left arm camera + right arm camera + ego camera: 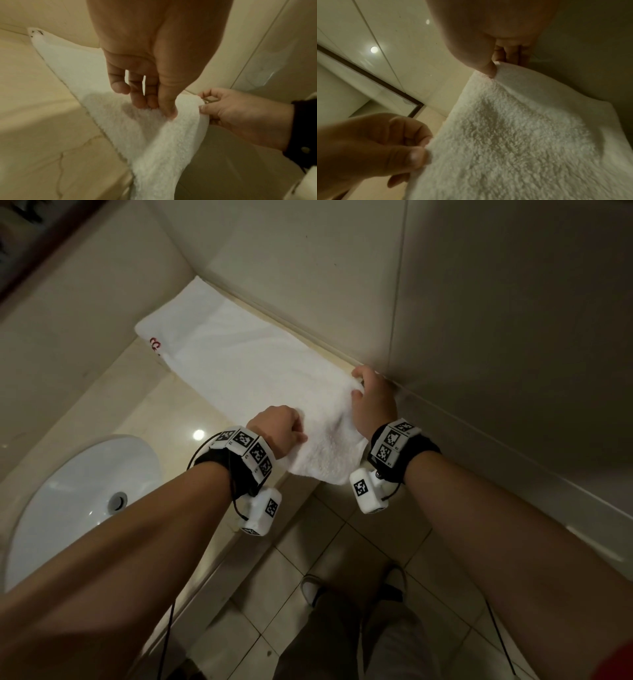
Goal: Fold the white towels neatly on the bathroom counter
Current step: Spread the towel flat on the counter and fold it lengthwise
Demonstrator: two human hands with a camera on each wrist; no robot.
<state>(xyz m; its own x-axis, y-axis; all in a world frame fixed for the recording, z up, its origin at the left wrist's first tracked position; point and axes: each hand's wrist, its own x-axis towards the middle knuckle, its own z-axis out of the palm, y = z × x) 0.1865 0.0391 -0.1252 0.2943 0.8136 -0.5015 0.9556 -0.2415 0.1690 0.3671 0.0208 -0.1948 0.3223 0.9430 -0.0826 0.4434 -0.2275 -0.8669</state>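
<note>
A long white towel (239, 361) with a red mark near its far end lies lengthwise on the beige counter (144, 405) along the wall. Its near end is lifted off the counter and hangs past the counter's end. My left hand (286, 429) pinches the near left corner of the towel (154, 135) between thumb and fingers (167, 108). My right hand (371, 398) pinches the near right corner by the wall, thumb on top of the towel (513, 135). In the right wrist view the left hand (402, 148) grips the cloth's edge.
A white sink basin (78, 491) with a metal drain is set in the counter at the left. Tiled walls close the back and right. Below the counter's end is tiled floor (342, 542), with my legs and shoes (356, 604).
</note>
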